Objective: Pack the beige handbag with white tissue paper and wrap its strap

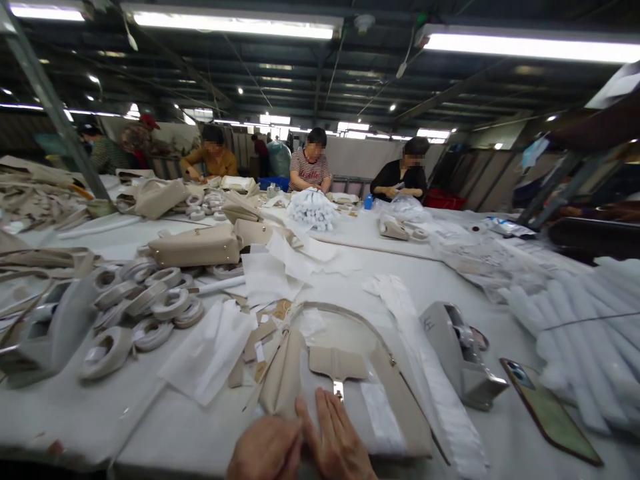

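A beige handbag (pixel 390 407) lies flat on the white table (pixel 190 433) right in front of me, its curved handle arching away and a flap with a metal clasp (pixel 339 389) in the middle. My right hand (pixel 336 437) rests flat on the bag's front just below the clasp, fingers stretched out. My left hand (pixel 265 448) sits beside it at the bag's left edge, fingers curled under; what they hold, if anything, is hidden. Strips of white wrapping paper (pixel 383 417) lie on the bag.
Several tape rolls (pixel 150 307) and a grey dispenser (pixel 55 333) lie left. A tape dispenser (pixel 463 353) and a phone (pixel 547 410) sit right, by white foam rolls (pixel 585 340). More beige bags (pixel 195 247) and tissue sheets lie beyond. Three seated workers (pixel 310 163) face me across the far table.
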Available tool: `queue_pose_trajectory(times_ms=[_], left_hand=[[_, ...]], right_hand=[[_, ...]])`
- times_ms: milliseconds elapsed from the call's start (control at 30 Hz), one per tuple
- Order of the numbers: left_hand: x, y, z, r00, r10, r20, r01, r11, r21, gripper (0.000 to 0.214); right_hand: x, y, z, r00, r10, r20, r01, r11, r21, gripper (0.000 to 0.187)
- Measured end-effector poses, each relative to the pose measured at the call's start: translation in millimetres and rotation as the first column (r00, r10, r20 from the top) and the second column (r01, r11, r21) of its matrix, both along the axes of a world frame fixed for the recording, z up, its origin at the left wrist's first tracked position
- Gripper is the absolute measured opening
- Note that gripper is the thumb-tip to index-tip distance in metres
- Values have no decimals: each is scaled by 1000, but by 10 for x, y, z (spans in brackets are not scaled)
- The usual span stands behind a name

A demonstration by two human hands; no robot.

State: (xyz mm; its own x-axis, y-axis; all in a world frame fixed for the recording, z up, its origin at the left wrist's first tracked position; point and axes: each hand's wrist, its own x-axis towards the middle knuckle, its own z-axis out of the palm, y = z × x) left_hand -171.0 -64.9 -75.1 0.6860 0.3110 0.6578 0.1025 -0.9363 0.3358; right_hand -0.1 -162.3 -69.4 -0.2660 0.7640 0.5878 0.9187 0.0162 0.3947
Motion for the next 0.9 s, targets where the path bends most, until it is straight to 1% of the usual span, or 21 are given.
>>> queue_pose_trajectory(times_ms=[33,100,133,167,200,233,300,367,433,533,600,667,733,800,900], left_hand=[[95,166,184,998,67,-2,-67,995,-80,37],[388,552,491,979,163,-124,-182,970,-162,35],[573,750,596,959,162,-232,-201,967,-156,36],[771,939,662,927,124,-355,-183,974,-137,37],[971,1109,690,882,73,-466,-145,982,-120,38],[1163,1258,685,860,44,-509,-118,986,-114,38],[1497,1481,605,821,-3,-571,-72,991,-110,38],[1743,1617,476,790,-28,-612,-52,992,-114,33],[1902,1692,343,760,-40,-648,-55,991,-125,26],[2003,1750,189,752,-45,-658,-83,983,-162,21],[2004,1777,137,776,-44,-629,-106,974,-198,19],[1977,1803,135,820,-33,-571,-132,961,-244,17],[1932,1827,180,871,-8,-491,-164,938,-306,18],[1862,1843,265,917,17,-397,-182,906,-382,22],[1690,1811,441,966,21,-256,-148,859,-489,29]], right_hand=[[1,-3,5,1000,5,-9,-5,1000,4,52],[8,-5,1,1000,11,-23,-11,1000,19,52],[15,-4,-7,1000,12,-26,-12,999,30,52],[25,-1,-18,1000,10,-27,-9,999,42,52],[35,4,-32,1000,10,-25,-8,999,53,52],[47,9,-48,1000,12,-20,-11,998,63,52],[68,20,-81,1000,17,-14,-16,997,73,50],[82,30,-108,1000,6,-14,-4,997,80,46],[87,36,-122,1000,-16,-17,17,997,76,44],[88,40,-114,1000,-25,-18,26,998,52,43],[90,40,-99,999,-21,-25,22,999,36,42],[94,40,-82,999,-16,-37,17,999,30,43],[98,39,-67,999,-12,-51,14,999,37,44],[102,38,-55,998,-9,-56,11,999,44,45],[105,35,-56,999,9,-45,-7,999,45,46]])
